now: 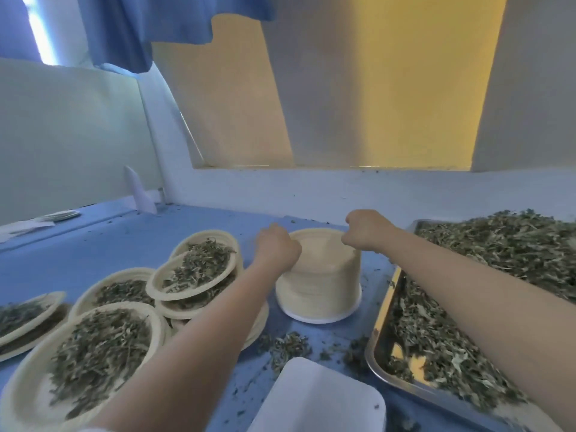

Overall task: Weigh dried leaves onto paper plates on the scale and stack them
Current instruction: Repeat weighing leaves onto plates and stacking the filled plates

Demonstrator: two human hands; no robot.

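Cream paper plates stand in a tall empty stack (319, 275) at the middle of the blue table (93, 254), and both my hands are on its top rim. My left hand (278, 249) curls its fingers over the near-left edge; my right hand (367, 230) pinches the far-right edge, as if peeling one plate loose. Left of the stack, several filled plates of dried leaves (190, 269) already sit piled on each other, so a good share looks done. Right of the stack, the steel tray (378, 335) holds plenty of loose dried leaves (498, 244), so much is left. Nearer me than the stack, the white scale platform (314, 397) sits bare, awaiting a plate.
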